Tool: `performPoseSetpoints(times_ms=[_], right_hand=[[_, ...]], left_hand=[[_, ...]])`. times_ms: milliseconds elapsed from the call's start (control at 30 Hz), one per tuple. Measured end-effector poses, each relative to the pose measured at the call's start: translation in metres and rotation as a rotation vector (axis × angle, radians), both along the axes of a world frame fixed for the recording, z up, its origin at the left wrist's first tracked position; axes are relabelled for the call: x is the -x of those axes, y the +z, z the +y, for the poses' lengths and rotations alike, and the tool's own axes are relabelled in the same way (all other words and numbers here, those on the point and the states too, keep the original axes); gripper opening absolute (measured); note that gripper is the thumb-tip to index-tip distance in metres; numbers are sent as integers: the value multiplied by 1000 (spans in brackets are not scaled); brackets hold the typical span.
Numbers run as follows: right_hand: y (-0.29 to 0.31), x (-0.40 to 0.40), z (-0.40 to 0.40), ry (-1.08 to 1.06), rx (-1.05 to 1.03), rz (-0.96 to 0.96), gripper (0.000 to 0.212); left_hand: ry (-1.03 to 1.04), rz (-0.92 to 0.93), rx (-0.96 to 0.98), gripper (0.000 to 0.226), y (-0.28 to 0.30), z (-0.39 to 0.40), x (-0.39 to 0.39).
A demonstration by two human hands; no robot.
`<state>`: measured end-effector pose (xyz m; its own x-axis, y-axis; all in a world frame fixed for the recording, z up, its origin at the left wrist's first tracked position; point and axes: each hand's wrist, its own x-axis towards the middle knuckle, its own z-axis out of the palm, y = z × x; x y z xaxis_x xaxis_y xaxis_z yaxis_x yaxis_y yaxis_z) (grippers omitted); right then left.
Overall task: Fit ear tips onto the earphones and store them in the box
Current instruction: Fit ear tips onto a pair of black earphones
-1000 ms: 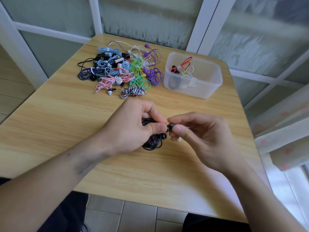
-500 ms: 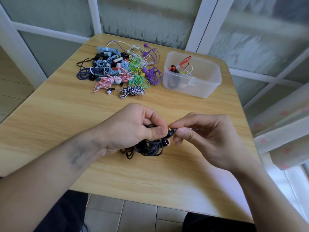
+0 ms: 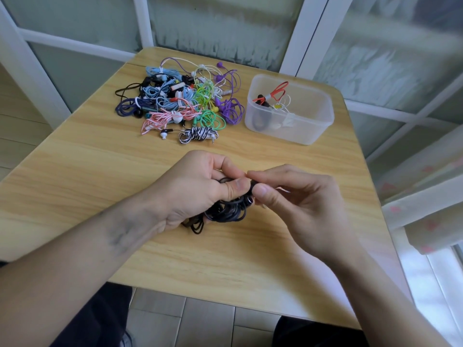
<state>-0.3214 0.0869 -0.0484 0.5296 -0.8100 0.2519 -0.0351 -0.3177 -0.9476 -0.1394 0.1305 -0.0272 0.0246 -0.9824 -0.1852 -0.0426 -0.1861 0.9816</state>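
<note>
Light wooden table with rounded corners (image 3: 75,176) is filling most of the view, standing against white-framed frosted glass panels (image 3: 213,23). Toward the table's far edge, left of centre, a loose heap of coiled earphones in blue, purple, green, pink and black (image 3: 180,98) is lying spread out, with a black-and-white striped bundle (image 3: 198,134) sitting at the heap's near side. At the table's far right corner a translucent rectangular plastic box (image 3: 310,131) is standing open, well apart from the hands, and is holding a red-cabled earphone (image 3: 276,92) plus a few white and dark ones. Above the table's near middle, the left hand (image 3: 198,194) is curling closed around a coiled black earphone set (image 3: 225,211), whose loops are hanging out below the palm and are touching or nearly touching the tabletop. The right hand (image 3: 300,204) is meeting it thumb to thumb, with forefinger and thumb narrowed in a pinch on the small black earbud (image 3: 253,184) at the coil's top; whether an ear tip is sitting on it, cannot tell.
</note>
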Motion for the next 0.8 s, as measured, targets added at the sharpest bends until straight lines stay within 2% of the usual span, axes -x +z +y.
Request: performPoseSetpoints(times_ms=[167,233,367,467,600,700,800], right_hand=[[1,-5,5,-19,-147,-151,27],[2,-6,6,-18,-149,-176,19],[1,-7,4,24,-125,-216,11],[1,-6,-3,102,-105,-257,11],[5,-4,-9,171,-73,-255,10],[4,-5,-8,162,-69,-245,11],[2,-7,-4,84,-68,-223,13]], left_hand=[[4,67,-37,16,4,1,1],[-3,101,-53,12,3,1,0],[-48,183,-101,22,1,1,-1],[-89,327,-154,14,2,3,-1],[-163,508,-184,25,0,4,1],[-159,508,-167,22,-2,4,0],[-76,413,-106,15,0,5,2]])
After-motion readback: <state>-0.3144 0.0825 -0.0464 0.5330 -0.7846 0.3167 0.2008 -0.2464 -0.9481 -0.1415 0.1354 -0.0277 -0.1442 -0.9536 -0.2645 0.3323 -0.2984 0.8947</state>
